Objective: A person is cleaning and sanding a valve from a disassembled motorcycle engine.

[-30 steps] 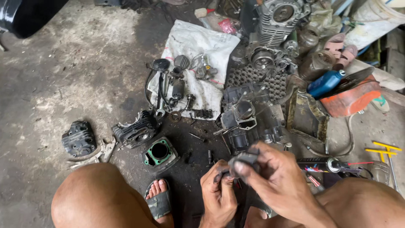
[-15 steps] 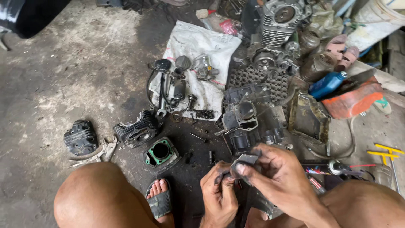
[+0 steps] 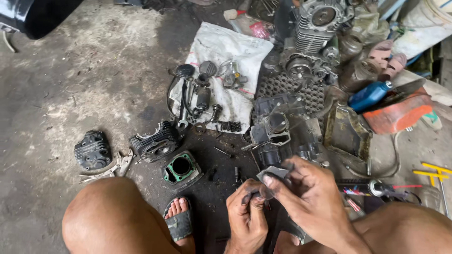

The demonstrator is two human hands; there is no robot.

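Note:
My left hand (image 3: 247,214) and my right hand (image 3: 313,200) meet low in the head view, both greasy. Together they pinch a small grey metal part (image 3: 272,175), with the right thumb and fingers over its top and the left fingers closed under it. What the part is exactly is hidden by the fingers. Just beyond the hands lies a dark engine casing (image 3: 278,134) on the oily floor. My bare knees frame the hands, and a sandalled foot (image 3: 178,221) rests to the left.
A green-gasketed cylinder block (image 3: 181,168), a finned cylinder (image 3: 155,143) and a black head cover (image 3: 92,150) lie left. A white cloth (image 3: 226,66) holds small parts. An engine (image 3: 315,28), blue bottle (image 3: 369,94), orange container (image 3: 398,113) and yellow tools (image 3: 435,171) crowd the right.
The hands have stayed together on the small part, with the right fingers shifting slightly over it. The view has drifted a little.

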